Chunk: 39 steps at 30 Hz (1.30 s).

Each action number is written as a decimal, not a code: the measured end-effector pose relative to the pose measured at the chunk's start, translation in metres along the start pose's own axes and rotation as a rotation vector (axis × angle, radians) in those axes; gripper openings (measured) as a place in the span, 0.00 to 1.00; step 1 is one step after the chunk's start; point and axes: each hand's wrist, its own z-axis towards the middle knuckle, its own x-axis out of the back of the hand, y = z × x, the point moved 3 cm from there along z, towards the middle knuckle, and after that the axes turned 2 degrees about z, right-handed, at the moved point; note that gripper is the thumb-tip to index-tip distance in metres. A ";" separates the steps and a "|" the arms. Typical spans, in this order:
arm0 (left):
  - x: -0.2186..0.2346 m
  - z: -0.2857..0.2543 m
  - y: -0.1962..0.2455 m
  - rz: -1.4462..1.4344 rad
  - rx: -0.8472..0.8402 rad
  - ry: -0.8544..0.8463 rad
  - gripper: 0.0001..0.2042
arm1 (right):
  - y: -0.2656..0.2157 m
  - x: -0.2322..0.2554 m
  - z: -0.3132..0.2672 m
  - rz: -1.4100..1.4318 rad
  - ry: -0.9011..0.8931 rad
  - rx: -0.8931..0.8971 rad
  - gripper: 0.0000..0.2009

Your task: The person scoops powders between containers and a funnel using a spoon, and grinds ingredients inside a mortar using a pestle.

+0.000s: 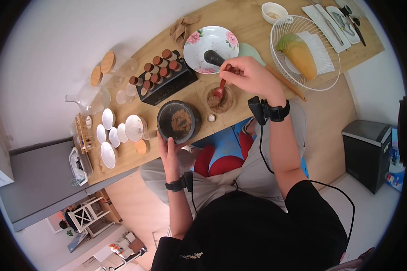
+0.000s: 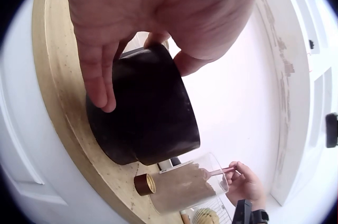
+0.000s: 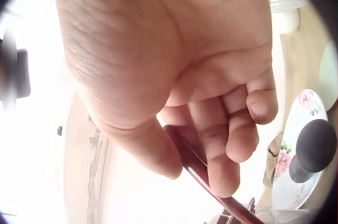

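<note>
A dark stone mortar (image 1: pixel 178 122) with brown ground matter inside stands at the table's front edge. My left hand (image 1: pixel 169 156) grips its side, fingers and thumb spread round the dark wall (image 2: pixel 148 108) in the left wrist view. My right hand (image 1: pixel 253 77) pinches a reddish-brown spoon (image 1: pixel 221 86) between thumb and fingers; its handle (image 3: pixel 211 187) shows in the right wrist view. The spoon's bowl is in a clear glass jar (image 2: pixel 185 187) of brown powder (image 1: pixel 219 106), right of the mortar.
Behind stand a rack (image 1: pixel 167 83) of corked spice jars and a floral plate (image 1: pixel 203 40) with a pestle (image 1: pixel 214 58) across it. A wire basket (image 1: pixel 323 81) is right, small white cups (image 1: pixel 108 118) left. A small cap (image 1: pixel 211 118) lies near the jar.
</note>
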 end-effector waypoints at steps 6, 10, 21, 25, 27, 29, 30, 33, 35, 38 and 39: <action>-0.003 0.000 0.005 0.037 -0.032 -0.017 0.26 | 0.023 0.004 0.003 0.155 -0.040 -0.043 0.08; -0.006 0.000 0.009 0.046 -0.050 -0.008 0.26 | 0.020 0.015 0.001 0.241 0.049 -0.013 0.07; -0.015 0.012 0.004 0.022 -0.043 -0.060 0.27 | 0.031 0.016 0.000 0.321 0.097 -0.067 0.08; -0.017 0.012 0.003 0.016 -0.063 -0.047 0.27 | 0.029 0.021 -0.001 0.423 0.140 -0.028 0.07; -0.017 0.012 0.001 -0.007 -0.046 -0.047 0.27 | 0.022 0.020 -0.002 0.457 0.172 -0.028 0.07; -0.017 0.011 0.002 -0.010 -0.050 -0.043 0.27 | 0.010 0.017 -0.002 0.463 0.211 -0.010 0.08; -0.018 0.010 0.002 -0.017 -0.050 -0.045 0.27 | 0.007 0.011 -0.001 0.468 0.209 -0.007 0.08; -0.016 0.009 0.001 0.017 -0.010 -0.044 0.28 | -0.022 -0.016 0.001 0.440 0.230 0.090 0.08; -0.014 0.012 -0.004 0.031 -0.001 -0.027 0.28 | -0.041 -0.035 -0.003 0.306 0.211 0.126 0.07; -0.012 0.014 -0.010 0.018 0.003 -0.010 0.29 | -0.057 -0.064 -0.006 0.009 0.171 0.240 0.07; -0.012 0.014 -0.011 -0.008 -0.004 -0.010 0.29 | -0.060 -0.073 -0.007 -0.153 0.147 0.318 0.07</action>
